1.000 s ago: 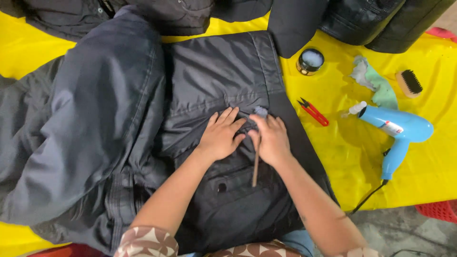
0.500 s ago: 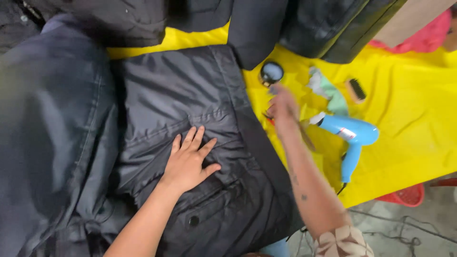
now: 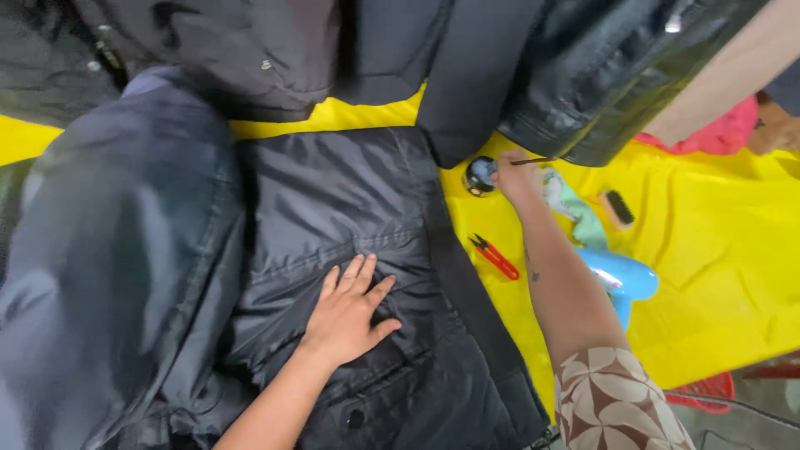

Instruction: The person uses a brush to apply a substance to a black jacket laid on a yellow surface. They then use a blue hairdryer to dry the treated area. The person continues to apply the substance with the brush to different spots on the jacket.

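My left hand (image 3: 348, 312) lies flat with fingers spread on the dark jacket (image 3: 350, 250), pressing the fabric down just above the pocket seam so the panel stays smooth. My right hand (image 3: 517, 177) is stretched out well away from it, closed in a pinch around a thin stick (image 3: 533, 162) whose tip sits at the small round tin (image 3: 480, 175) just left of my knuckles. I judge this to be the loading step: picking up whatever the tin holds on the stick's end before working on the jacket under my left palm.

Close below my right wrist lie the red snips (image 3: 495, 256); under my forearm the blue hair dryer (image 3: 623, 279) shows, and a small brush (image 3: 617, 208) sits just to the right of my hand, beside a pale green cloth (image 3: 577, 212). All rest on the yellow sheet (image 3: 717, 275).

The next move calls for carrying the stick back across without dripping on the sheet, and keeping my left hand steady so the spot does not shift.
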